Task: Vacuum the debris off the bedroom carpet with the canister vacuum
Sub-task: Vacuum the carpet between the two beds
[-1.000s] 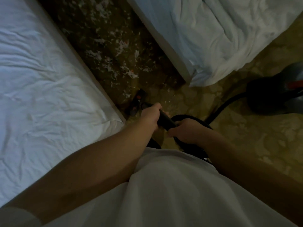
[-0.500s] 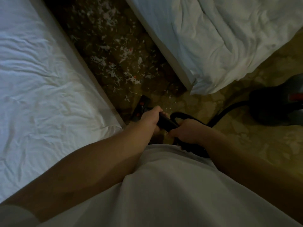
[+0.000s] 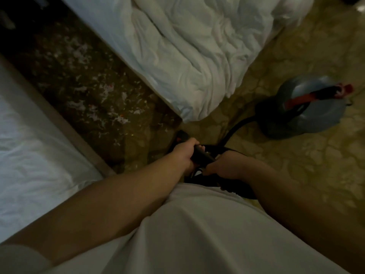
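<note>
Two hands grip the black wand (image 3: 201,156): the left hand (image 3: 183,153) wraps it further forward and the right hand (image 3: 223,167) closes round it nearer the body, fingers curled on both. The nozzle (image 3: 180,135) shows just past the left hand, dark with a small red spot, low at the near end of the aisle; whether it touches the carpet (image 3: 296,165) I cannot tell. The hose (image 3: 235,127) curves from the hands to the grey canister (image 3: 308,107), which sits on the carpet to the right, apart from the right bed (image 3: 187,56). The white debris (image 3: 94,95) lies scattered along the dark strip between that bed and the left bed (image 3: 29,145), ahead of the nozzle. Compared with the earlier frames the grip is the same and the nozzle has barely moved relative to the hands. Mostly the view has swung, so the canister now shows whole and the aisle runs more diagonally. The debris looks as thick as before, nothing visibly picked up. Judgement: the task is at an early stage, and the nozzle needs pushing forward into the strip.
</note>
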{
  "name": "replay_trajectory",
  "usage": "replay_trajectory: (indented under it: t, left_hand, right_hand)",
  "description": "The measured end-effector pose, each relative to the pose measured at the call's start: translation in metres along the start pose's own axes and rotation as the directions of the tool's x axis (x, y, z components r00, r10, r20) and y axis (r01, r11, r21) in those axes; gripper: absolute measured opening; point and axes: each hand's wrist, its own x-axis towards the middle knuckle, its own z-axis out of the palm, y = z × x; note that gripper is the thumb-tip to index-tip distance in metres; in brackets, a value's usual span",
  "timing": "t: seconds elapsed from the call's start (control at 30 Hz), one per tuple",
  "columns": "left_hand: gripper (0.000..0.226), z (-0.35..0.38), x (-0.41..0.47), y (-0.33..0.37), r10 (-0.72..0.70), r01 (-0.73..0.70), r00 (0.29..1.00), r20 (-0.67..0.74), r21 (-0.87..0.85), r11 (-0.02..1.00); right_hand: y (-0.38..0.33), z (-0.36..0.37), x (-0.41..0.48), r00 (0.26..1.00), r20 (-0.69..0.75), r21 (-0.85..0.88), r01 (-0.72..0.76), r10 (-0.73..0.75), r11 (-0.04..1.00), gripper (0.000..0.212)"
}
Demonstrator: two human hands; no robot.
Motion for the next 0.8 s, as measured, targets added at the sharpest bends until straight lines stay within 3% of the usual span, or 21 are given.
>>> replay_trajectory:
  t: [0.37,0.47,0.57,0.8]
  left_hand:
    - [0.009,0.034,-0.009,0.022,0.023,-0.023,1.000,0.009,0.092,0.995]
    - [0.012,0.017,-0.007,0.046,0.056,-0.056,0.998,0.010,0.040,0.998]
    - [0.011,-0.004,0.001,0.075,0.080,-0.080,0.997,-0.008,-0.010,0.997]
    - [0.012,-0.089,0.026,0.176,0.086,-0.090,0.995,-0.044,-0.105,0.990]
  right_hand:
    - [0.011,-0.023,0.019,1.000,-0.012,0.137,0.027,-0.025,0.990,0.029]
    - [-0.019,-0.024,0.026,0.994,-0.030,0.077,0.111,-0.109,0.991,0.020]
    - [-0.058,-0.021,0.032,0.988,-0.029,0.033,0.152,-0.151,0.988,0.024]
    - [-0.192,0.009,0.065,0.994,0.011,-0.105,0.112,-0.112,0.988,0.033]
